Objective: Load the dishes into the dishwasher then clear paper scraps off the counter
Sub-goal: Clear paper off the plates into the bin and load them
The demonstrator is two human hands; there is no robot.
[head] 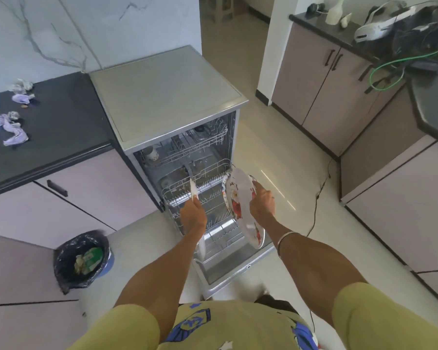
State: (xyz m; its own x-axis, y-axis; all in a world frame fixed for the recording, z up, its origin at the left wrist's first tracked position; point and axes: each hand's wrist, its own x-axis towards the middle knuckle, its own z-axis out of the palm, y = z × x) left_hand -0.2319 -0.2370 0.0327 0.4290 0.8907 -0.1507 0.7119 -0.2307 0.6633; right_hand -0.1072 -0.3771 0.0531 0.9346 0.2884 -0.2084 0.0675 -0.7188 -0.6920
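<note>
Left hand [193, 218] clamped on edge-on plate [194, 192], right hand [262, 202] on floral plate [240, 198], over rack [208, 184].

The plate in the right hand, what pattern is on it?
White with red and orange floral prints on the plate, gripped by the right hand; seen in the head view.

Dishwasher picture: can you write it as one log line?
left hand: holds white plate | right hand: holds flowered plate | dishwasher: open | paper scraps: on counter

white plate [194, 192] edge-on over rack [208, 190] | floral plates [240, 198] tilted, right
</note>
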